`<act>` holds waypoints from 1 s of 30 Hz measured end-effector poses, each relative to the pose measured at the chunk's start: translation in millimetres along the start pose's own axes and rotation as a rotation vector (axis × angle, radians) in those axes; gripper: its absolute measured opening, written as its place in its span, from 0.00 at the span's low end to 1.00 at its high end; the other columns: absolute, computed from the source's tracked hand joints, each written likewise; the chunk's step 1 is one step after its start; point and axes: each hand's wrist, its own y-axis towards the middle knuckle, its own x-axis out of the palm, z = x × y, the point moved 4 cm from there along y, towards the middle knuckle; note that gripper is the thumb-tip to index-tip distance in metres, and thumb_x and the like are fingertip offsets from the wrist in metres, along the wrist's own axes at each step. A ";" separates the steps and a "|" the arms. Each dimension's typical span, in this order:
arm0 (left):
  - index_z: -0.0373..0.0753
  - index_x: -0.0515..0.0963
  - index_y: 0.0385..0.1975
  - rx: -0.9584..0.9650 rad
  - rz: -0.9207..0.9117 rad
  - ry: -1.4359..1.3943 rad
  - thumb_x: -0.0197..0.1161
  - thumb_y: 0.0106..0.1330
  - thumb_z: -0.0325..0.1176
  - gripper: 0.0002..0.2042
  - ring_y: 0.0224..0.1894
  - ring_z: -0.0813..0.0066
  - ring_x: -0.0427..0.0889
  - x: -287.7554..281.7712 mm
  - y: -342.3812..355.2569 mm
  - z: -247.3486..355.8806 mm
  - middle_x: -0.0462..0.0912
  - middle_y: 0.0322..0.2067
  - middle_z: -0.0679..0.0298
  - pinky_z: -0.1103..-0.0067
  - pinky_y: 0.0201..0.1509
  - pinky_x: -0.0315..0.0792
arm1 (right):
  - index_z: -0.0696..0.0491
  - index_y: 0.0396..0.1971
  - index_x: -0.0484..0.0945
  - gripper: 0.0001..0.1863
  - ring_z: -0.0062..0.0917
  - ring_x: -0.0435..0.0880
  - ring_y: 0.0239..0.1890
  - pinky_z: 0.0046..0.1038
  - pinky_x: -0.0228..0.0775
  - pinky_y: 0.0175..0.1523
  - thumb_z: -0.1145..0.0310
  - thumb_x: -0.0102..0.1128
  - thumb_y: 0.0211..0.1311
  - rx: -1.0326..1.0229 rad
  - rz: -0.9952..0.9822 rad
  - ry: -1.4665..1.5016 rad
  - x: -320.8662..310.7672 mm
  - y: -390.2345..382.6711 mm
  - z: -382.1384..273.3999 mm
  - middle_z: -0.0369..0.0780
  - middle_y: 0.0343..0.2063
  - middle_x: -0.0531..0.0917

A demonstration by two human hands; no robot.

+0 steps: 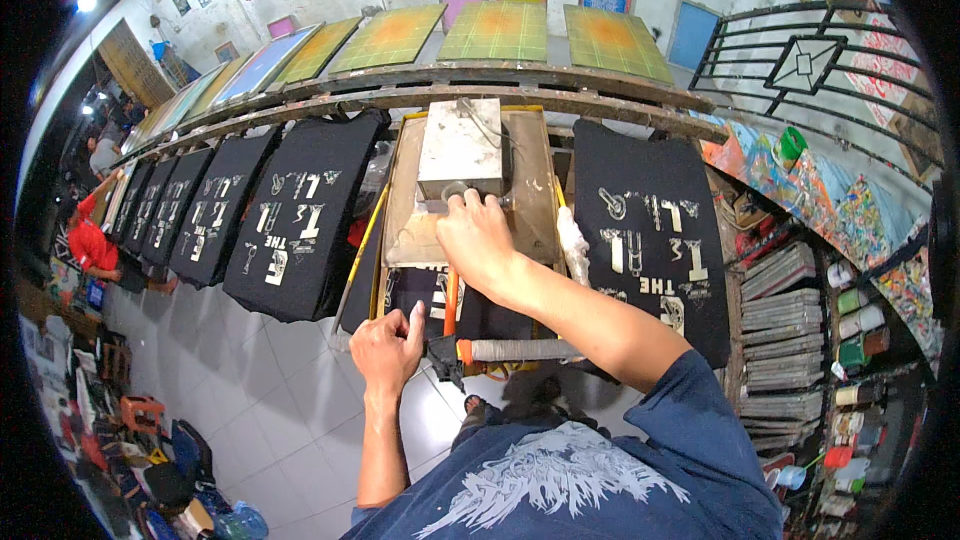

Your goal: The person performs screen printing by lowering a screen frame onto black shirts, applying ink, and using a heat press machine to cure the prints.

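Observation:
A pale metal box [462,145] with a grey cord on top sits on a flat brownish panel [530,155] framed with yellow edges. At the box's front edge, my right hand [478,240] curls its fingers over a small rounded grey piece, mostly hidden by them. My left hand [383,348] is closed with the thumb sticking up, at the frame's front left corner; what it grips is covered. Between the hands an orange bar [450,305] runs down to a grey wrapped crossbar [522,350]. Below the panel, part of a printed black T-shirt [415,287] shows.
Black printed T-shirts lie on boards to the left [300,210] and right [650,230]. Behind runs a long rail [480,90] with yellow-green screens [492,32] leaning beyond it. Stacked frames [782,360] fill the right side. A person in red [95,240] is far left.

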 end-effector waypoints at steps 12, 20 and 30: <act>0.40 0.73 0.13 0.112 -0.001 -0.208 0.76 0.63 0.36 0.20 0.18 0.59 0.73 -10.9 -2.9 -6.0 0.74 0.14 0.60 0.67 0.27 0.64 | 0.56 0.32 0.84 0.17 0.37 0.83 0.40 0.39 0.77 0.44 0.55 0.68 0.64 0.065 0.143 0.475 -45.1 -103.5 -17.7 0.42 0.33 0.81; 0.39 0.66 0.12 0.161 0.074 -0.063 0.71 0.66 0.37 0.24 0.18 0.59 0.67 -11.9 0.3 -65.4 0.67 0.12 0.61 0.65 0.28 0.61 | 0.56 0.29 0.83 0.21 0.43 0.88 0.33 0.43 0.80 0.41 0.52 0.63 0.71 0.334 0.049 0.622 -21.5 -127.8 -6.5 0.48 0.27 0.86; 0.38 0.62 0.13 0.180 0.210 -0.099 0.64 0.70 0.32 0.23 0.19 0.58 0.63 -4.8 -1.9 -61.5 0.62 0.14 0.59 0.64 0.27 0.55 | 0.58 0.33 0.83 0.22 0.46 0.88 0.36 0.46 0.80 0.44 0.52 0.60 0.72 0.344 0.021 0.636 -19.1 -126.1 -2.9 0.49 0.29 0.87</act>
